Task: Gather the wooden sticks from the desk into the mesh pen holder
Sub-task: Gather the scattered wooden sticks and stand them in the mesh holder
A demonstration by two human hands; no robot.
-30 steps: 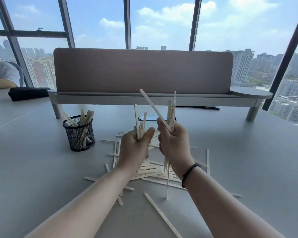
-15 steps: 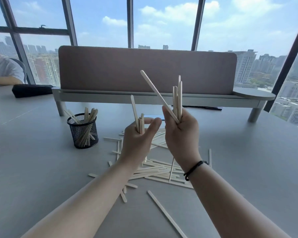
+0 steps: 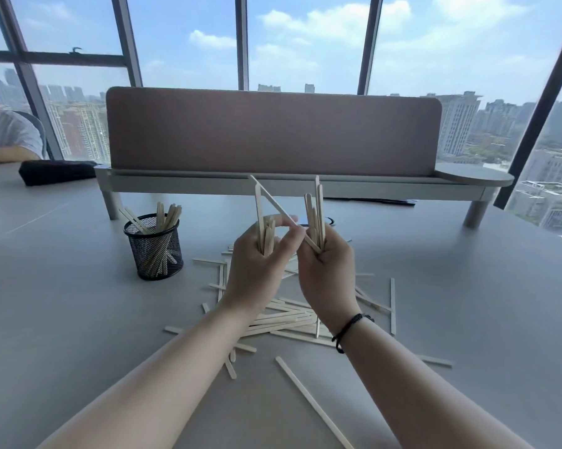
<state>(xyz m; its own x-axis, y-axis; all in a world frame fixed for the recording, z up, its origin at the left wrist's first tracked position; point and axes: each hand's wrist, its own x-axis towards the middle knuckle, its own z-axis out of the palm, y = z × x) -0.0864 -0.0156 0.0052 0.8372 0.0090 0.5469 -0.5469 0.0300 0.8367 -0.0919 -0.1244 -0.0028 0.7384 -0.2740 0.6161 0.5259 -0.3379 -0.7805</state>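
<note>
Hands meet at the centre of the frame, raised above the desk (image 3: 79, 319). The left hand (image 3: 257, 270) is closed around a small bunch of wooden sticks standing upright out of its fist, with its forefinger stretched toward the right. The right hand (image 3: 328, 273) (a dark cord sits on its wrist) grips its own upright bundle (image 3: 315, 212), and one slanted stick (image 3: 273, 202) leans from it up and to the left, crossing in front of the left hand's sticks. Below and behind the hands, loose sticks (image 3: 286, 315) lie scattered in a flat heap on the desk, one long stick (image 3: 312, 400) lying apart toward the lower centre. The mesh pen holder (image 3: 153, 247) stands upright at centre left, well apart from the hands, with several sticks leaning inside it.
</note>
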